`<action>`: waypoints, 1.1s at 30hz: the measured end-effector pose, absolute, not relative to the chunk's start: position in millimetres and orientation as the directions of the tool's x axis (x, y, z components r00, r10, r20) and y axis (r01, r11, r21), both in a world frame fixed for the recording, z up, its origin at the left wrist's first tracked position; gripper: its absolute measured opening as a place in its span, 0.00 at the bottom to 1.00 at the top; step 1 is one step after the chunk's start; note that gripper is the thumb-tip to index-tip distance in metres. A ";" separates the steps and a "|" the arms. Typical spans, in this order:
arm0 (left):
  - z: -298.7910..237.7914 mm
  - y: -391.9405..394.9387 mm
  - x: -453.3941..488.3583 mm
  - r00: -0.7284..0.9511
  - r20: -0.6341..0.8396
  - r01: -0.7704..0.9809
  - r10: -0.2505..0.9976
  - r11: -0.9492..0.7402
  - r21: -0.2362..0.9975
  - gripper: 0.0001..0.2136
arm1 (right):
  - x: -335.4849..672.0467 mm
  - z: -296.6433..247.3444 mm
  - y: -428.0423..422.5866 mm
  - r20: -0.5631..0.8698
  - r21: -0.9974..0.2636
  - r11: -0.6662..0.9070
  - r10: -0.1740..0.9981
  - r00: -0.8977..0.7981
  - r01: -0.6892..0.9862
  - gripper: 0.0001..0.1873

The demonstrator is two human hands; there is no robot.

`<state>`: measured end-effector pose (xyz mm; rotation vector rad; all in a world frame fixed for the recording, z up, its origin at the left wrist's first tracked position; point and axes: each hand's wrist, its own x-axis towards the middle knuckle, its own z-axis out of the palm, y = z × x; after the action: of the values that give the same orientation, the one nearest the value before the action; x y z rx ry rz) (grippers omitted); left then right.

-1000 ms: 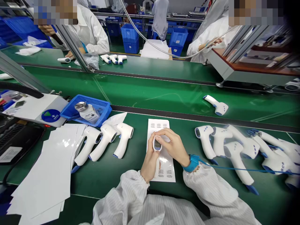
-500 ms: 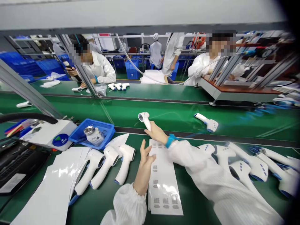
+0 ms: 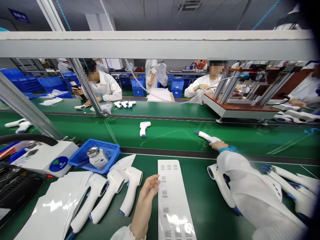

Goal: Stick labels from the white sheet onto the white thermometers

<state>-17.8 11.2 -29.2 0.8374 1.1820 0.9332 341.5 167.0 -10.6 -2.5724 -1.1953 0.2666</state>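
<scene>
Right hand (image 3: 218,145) reaching over the black rail (image 3: 165,150) onto the far green belt (image 3: 172,133), fingers lying together against a white thermometer (image 3: 208,136). Clamped or only touching: cannot tell, fingertips partly hidden by the thermometer. Thermometer lying on its side on the belt, blue tip pointing left.

Left hand (image 3: 146,196) hovering low over the near green bench (image 3: 200,200), fingers close together, tips touching the left edge of a long label sheet (image 3: 173,200). Pinching or just resting: cannot tell, thumb hard to make out.

Second thermometer (image 3: 144,128) lying farther left on the belt, clear of both hands. Three more (image 3: 115,186) lying side by side left of the left hand, just below a blue tray (image 3: 95,155) holding a labelled bottle (image 3: 97,158). White sheets (image 3: 50,206) spreading out at bench left, beside a white machine (image 3: 43,158) carrying a round blue sticker. More thermometers (image 3: 290,186) crowding bench right, partly blocked by the right sleeve (image 3: 250,190).

Aluminium beam (image 3: 160,45) crossing the upper view, blocking the line to the far side. Two co-workers (image 3: 103,90) sitting past the belt, blue crates (image 3: 177,88) standing behind.

Sheet showing rows of small dark printed marks, too small to read. Sticker and bottle label also unreadable. Sheet bottom running out of frame.
</scene>
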 end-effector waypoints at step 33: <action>-45.0 11.5 36.5 0.163 -0.371 -0.278 0.914 0.403 0.872 0.40 | 209.7 -103.3 90.3 0.205 -0.782 0.103 0.974 0.097 0.615 0.10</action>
<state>36.5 11.5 -45.0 0.7426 1.0737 0.9718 209.7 90.3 -103.3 -1.5978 -1.6037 0.5831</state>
